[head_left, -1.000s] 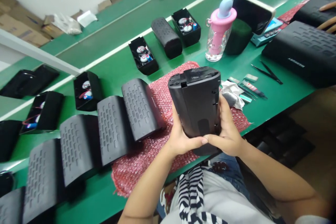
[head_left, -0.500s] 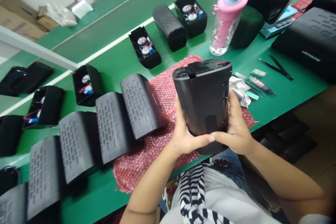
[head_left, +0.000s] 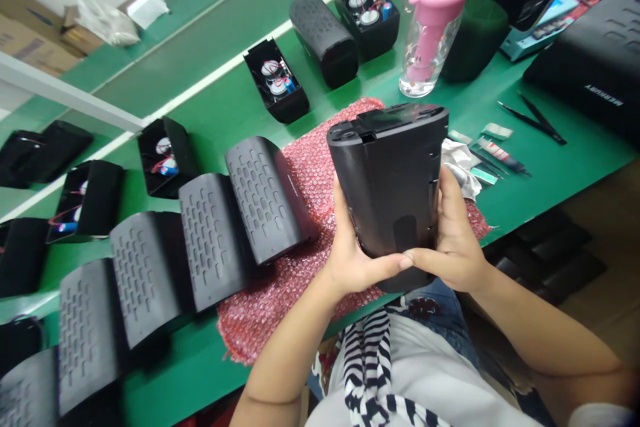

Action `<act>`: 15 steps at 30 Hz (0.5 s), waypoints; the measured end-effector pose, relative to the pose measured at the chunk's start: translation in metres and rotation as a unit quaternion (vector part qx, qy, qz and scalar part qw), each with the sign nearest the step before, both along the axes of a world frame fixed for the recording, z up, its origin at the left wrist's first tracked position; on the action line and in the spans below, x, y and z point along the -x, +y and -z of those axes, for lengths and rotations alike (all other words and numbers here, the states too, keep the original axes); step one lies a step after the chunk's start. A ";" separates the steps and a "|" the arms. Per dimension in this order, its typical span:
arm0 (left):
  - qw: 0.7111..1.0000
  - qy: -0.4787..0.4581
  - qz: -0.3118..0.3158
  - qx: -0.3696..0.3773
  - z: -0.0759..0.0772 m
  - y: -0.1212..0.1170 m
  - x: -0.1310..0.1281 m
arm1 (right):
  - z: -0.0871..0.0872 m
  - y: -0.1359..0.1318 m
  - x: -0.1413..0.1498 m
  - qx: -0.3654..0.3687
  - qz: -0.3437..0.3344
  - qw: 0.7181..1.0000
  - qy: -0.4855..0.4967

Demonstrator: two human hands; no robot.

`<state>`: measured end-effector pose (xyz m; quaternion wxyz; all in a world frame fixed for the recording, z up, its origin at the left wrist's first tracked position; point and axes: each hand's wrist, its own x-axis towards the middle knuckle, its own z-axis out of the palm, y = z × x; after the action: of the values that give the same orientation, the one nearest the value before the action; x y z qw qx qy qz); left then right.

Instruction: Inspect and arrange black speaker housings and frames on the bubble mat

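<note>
Between both hands I hold a black speaker housing (head_left: 393,187) upright over the bubble wrap, its smooth side facing me. My left hand (head_left: 355,257) grips its left side, and my right hand (head_left: 455,240) grips its right. The thumbs meet across the lower front, while the other fingers are mostly hidden behind the housing. Below lies a sheet of red bubble wrap (head_left: 325,183). To the left of my hands stands a dark grey speaker with a slotted grille (head_left: 263,200), the nearest of a row of several alike.
Several open black shells (head_left: 280,87) with red wires and blue parts stand toward the back. A clear cup with a pink lid (head_left: 435,27) is beyond the housing. Tweezers (head_left: 537,121), small tubes (head_left: 500,153) and crumpled white paper (head_left: 460,161) lie at right, near a large black speaker (head_left: 585,73).
The camera view has shifted slightly. Both hands keep the same hold on the speaker housing, which is very slightly turned; nothing was taken or let go.
</note>
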<state>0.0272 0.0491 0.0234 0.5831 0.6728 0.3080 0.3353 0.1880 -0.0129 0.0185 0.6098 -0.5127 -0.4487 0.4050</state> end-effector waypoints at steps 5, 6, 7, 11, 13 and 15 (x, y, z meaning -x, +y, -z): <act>1.000 -0.006 0.005 -0.009 -0.003 0.001 -0.001 | -0.001 0.001 0.000 -0.011 -0.003 0.999 -0.035; 1.000 -0.009 0.004 -0.014 -0.003 0.001 -0.002 | -0.001 0.001 0.000 -0.012 -0.003 0.999 -0.034; 1.000 -0.012 0.003 -0.017 -0.003 0.001 -0.002 | -0.001 0.001 0.000 -0.011 -0.004 1.000 -0.026; 1.000 -0.016 0.009 -0.013 0.000 0.000 -0.002 | -0.002 0.000 0.000 -0.012 -0.024 0.999 -0.018; 1.000 -0.017 0.015 -0.015 0.001 -0.001 -0.002 | -0.003 0.000 0.001 -0.030 -0.044 0.997 -0.048; 1.000 -0.019 0.016 -0.018 0.002 -0.001 -0.002 | -0.003 0.000 0.001 -0.042 -0.052 0.995 -0.078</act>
<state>0.0292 0.0485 0.0219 0.5819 0.6814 0.2799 0.3446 0.1874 -0.0127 0.0213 0.5717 -0.4928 -0.5377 0.3757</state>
